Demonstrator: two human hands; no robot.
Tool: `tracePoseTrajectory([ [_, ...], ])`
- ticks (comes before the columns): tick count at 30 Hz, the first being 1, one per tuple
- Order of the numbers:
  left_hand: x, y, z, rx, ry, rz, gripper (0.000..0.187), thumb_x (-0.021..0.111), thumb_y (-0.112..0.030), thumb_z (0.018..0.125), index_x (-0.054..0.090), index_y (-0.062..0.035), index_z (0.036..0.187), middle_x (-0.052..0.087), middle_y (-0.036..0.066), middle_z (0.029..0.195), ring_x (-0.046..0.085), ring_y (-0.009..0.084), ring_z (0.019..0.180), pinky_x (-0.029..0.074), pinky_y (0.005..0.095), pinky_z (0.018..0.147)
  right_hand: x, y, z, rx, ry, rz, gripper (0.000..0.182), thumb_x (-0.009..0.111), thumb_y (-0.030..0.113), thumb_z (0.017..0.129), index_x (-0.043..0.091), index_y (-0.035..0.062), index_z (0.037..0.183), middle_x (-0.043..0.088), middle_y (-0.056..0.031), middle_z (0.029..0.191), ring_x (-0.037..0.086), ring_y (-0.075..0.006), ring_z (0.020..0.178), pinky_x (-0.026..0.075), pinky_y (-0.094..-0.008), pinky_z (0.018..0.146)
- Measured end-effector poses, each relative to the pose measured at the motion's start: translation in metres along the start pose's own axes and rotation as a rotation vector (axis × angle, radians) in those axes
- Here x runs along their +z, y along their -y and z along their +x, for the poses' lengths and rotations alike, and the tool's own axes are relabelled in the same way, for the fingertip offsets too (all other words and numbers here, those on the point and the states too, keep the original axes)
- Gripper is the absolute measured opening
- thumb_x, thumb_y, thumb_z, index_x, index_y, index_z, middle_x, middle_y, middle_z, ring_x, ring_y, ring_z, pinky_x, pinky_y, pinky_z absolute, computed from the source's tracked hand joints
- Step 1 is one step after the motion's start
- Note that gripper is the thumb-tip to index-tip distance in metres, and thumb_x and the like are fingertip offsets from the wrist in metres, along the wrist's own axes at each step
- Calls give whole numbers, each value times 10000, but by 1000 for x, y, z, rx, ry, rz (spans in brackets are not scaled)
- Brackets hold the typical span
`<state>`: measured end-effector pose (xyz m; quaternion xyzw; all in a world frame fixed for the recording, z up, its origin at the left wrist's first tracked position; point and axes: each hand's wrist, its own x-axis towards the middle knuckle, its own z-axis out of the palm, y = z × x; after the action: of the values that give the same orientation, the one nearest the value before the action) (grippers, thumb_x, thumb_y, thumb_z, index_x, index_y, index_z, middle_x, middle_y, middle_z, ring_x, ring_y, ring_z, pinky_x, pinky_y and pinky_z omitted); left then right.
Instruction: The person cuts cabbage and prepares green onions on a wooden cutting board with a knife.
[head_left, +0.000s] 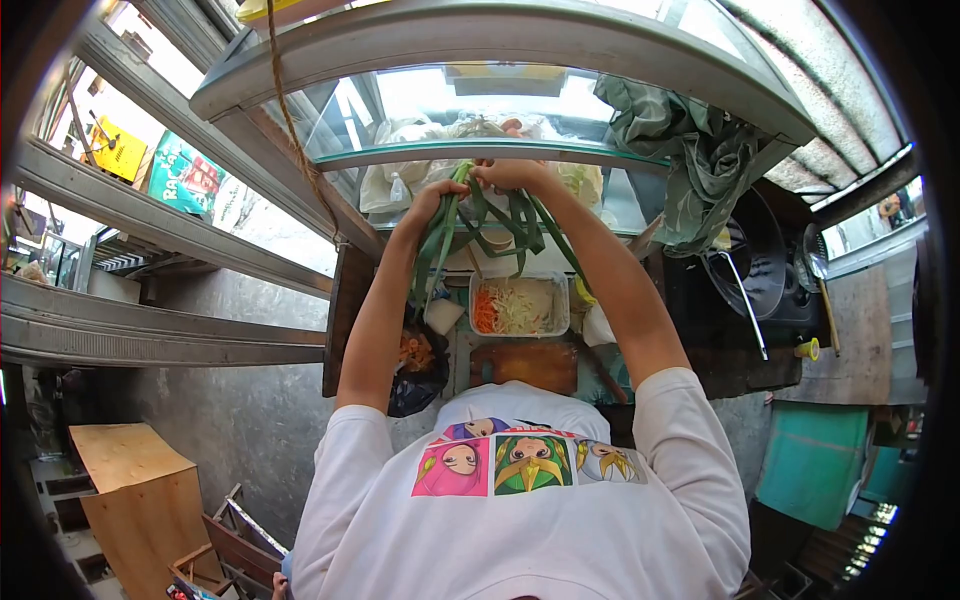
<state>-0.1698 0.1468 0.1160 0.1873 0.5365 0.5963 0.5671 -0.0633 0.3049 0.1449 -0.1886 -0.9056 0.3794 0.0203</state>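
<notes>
- Both arms reach up and forward over the stall counter (745, 372); the left hand (432, 198) and right hand (512, 175) meet just under the curved metal rim of the glass case (480, 150), which leaves little open room above them.
- The long green leaves (500, 215) hang from both hands in front of the case, the strands trailing down toward the counter's far edge. The left hand's fingers are closed round the bunch near its top; the right hand's fingers are pinched shut on the strands beside it.
- Below the leaves, a clear plastic tub (520, 305) of shredded orange and pale vegetable sits at the counter's middle, with a wooden cutting board (525, 365) just nearer the person.
- A dark bag (418, 375) sits at the counter's left edge.
- To the right, a green cloth (700, 160) drapes off the case's corner, above a black pan (755, 260) with a ladle.
- The left side is bounded by a grey concrete wall (220, 400) and steel rails.
</notes>
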Motion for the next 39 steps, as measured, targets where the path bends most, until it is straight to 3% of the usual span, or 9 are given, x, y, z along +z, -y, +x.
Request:
tracePoseTrajectory([
  [4,-11,4,11,-32,19,88,286,541,-207,823,639,-10,1006,624,22,849,557,110,642,481,226,609,10,7,-6,-131,-286,-329,292,574,239,757,661,16,924,659,-192,924,601,-338,948,373,-459,916],
  [17,-5,6,6,19,-47,137,318,529,-208,843,635,24,1033,623,36,929,554,112,802,436,215,763,22,-21,22,-46,-302,-223,278,605,131,670,659,4,912,625,-243,1013,531,-440,1031,256,-536,1005],
  [23,0,1,-10,55,12,80,264,516,-183,849,635,19,970,584,9,873,538,97,813,422,210,780,22,-29,20,20,-495,-137,262,620,149,706,670,5,919,606,-247,1020,589,-366,964,457,-508,838],
  [25,-8,1,-3,-49,0,44,203,511,-168,846,610,8,871,570,18,889,536,99,874,416,214,827,14,-38,32,12,-357,-63,253,600,115,744,636,-34,946,606,-210,1029,623,-303,910,536,-365,456],
  [29,-1,3,-8,53,-8,-109,164,496,-133,843,563,14,815,562,50,923,537,127,929,403,224,883,-3,-19,16,399,-333,743,349,629,201,784,562,10,1068,658,-104,933,665,-218,767,535,-327,538],
  [32,-11,7,-12,94,52,-267,160,480,-91,842,546,55,846,552,82,946,535,162,970,386,237,935,0,-96,42,-172,-418,-176,363,642,246,803,558,41,1091,664,-111,864,663,-227,611,540,-309,514],
  [34,-35,23,-1,150,262,-391,223,534,-136,834,591,45,952,595,89,952,563,168,983,411,237,922,10,-152,34,-441,-565,119,327,629,270,824,566,64,1070,658,-113,835,658,-220,604,525,-291,462],
  [36,-17,14,0,105,133,-310,190,509,-124,851,580,47,891,579,82,936,554,164,953,403,237,922,-14,-42,-10,41,-279,1107,333,593,333,845,576,76,1056,660,-119,820,660,-203,697,533,-310,565],
  [39,-12,8,7,86,15,-119,204,487,-135,883,574,39,822,569,70,895,549,153,896,405,236,904,-12,-37,-12,-34,-273,1159,308,530,317,898,581,40,1023,657,-120,804,657,-185,697,546,-279,579],
])
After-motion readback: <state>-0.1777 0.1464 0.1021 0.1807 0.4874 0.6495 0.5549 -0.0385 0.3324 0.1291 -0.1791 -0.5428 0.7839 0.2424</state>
